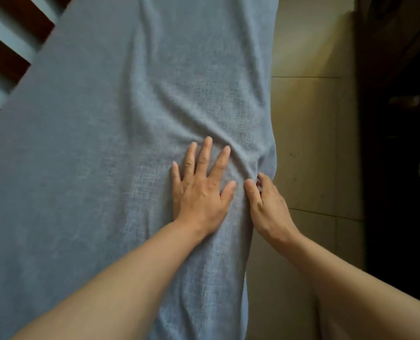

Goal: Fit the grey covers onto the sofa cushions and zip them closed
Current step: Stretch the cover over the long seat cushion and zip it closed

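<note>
Your left hand (201, 190) lay flat, fingers spread, pressing grey cover (106, 143). Your right hand (267, 204) pinched wrinkled fabric at cover's right edge.

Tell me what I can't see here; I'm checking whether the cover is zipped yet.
Head view only:
- Zip: none visible; the right hand curls over the grey cover at its right edge, hiding its fingertips and whatever they pinch.
- Cushion: fully wrapped in fabric, so fit unknown.
- Cover ends: cut off by the top and bottom edges.
- Under the left hand: fabric hidden by the flat palm.
- Right side: too dark.
</note>
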